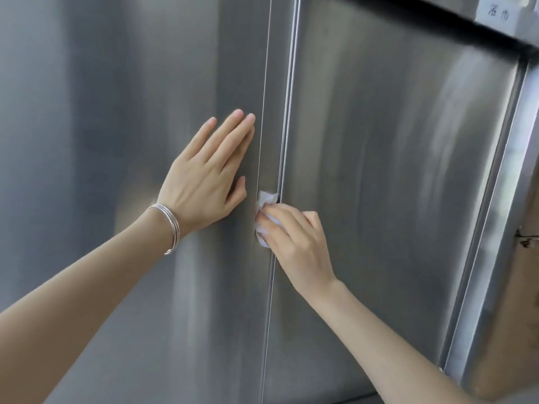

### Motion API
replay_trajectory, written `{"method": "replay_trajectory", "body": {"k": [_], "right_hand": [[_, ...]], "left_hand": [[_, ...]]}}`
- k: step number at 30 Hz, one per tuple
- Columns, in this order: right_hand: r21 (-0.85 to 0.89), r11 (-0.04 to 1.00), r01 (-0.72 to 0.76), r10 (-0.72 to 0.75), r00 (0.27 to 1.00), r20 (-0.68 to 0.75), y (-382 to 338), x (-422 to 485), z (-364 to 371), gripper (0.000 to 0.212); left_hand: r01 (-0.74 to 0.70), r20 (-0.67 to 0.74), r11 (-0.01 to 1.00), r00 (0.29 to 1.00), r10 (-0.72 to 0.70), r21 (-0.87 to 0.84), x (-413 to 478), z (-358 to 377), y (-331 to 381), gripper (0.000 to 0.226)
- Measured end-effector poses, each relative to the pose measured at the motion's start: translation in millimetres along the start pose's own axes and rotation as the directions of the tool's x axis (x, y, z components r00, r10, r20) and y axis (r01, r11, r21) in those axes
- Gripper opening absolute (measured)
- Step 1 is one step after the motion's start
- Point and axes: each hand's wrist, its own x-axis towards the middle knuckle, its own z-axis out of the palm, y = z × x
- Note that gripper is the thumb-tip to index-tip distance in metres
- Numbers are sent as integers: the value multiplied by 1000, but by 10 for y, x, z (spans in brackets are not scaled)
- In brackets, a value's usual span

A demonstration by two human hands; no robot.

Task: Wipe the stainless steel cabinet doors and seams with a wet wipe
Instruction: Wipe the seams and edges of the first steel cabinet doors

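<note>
While the right hand [294, 243] holds the wipe [266, 199] bunched under its curled fingers, it presses the white wad against the seam [286, 126] where the two doors meet. Part of the wipe sticks out above the fingertips, lying across the narrow strip between a thin line and a deeper groove.

Just beside it, the left hand [204, 182] lies flat on the left door [116, 112] with straight fingers that hold nothing and tips close to the thin line. It looks to be steadying the panel. Thin bangles [172, 231] circle that wrist.

What matters for the coming stroke is the seam's direction. It runs top to bottom, leaning slightly in this view, and the wipe sits roughly at its middle. Unwiped length therefore lies both above and below the grip, so the stroke should follow that line, not cross it. The right hand is already on the seam and is the natural one to carry it.

Further out, the right door [393, 141] shows curved streaks on its sheen, perhaps wipe marks, and a paper label [498, 13] sits at the upper right corner.
</note>
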Motion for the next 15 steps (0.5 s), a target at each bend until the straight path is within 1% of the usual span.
{"method": "replay_trajectory", "body": {"k": [2,4,6,8,10,12,13,14,15], "right_hand": [[39,999,18,-20,997,70,-154,-504,-24,19],[78,996,31,-45,982,182,-348,-1006,-62,13],[116,993,22,-50,970,240,-443,-1244,-81,12],[152,988,-38,8,980,197,-392,-1088,-41,12],[190,974,-123,109,991,83,-262,-740,44,9],[234,955,-182,197,979,-44,-207,-519,147,9],[267,944,-194,218,974,-63,-234,-547,178,9],[284,936,-209,231,972,-47,-295,-683,189,8],[282,933,-223,232,973,1,-391,-926,180,9]], "left_hand": [[1,31,1000,1000,0,-27,-160,2,102,66],[49,73,998,996,-45,-49,-393,2,248,69],[105,113,993,989,-98,-58,-667,3,422,71],[152,142,987,980,-142,-59,-908,16,574,71],[195,145,979,972,-183,-68,-1102,50,696,68],[231,145,970,965,-219,-71,-1282,86,797,65],[249,144,966,961,-238,-69,-1359,86,846,64],[266,148,961,956,-254,-71,-1416,78,892,64],[281,162,956,950,-266,-79,-1454,63,933,64]]}}
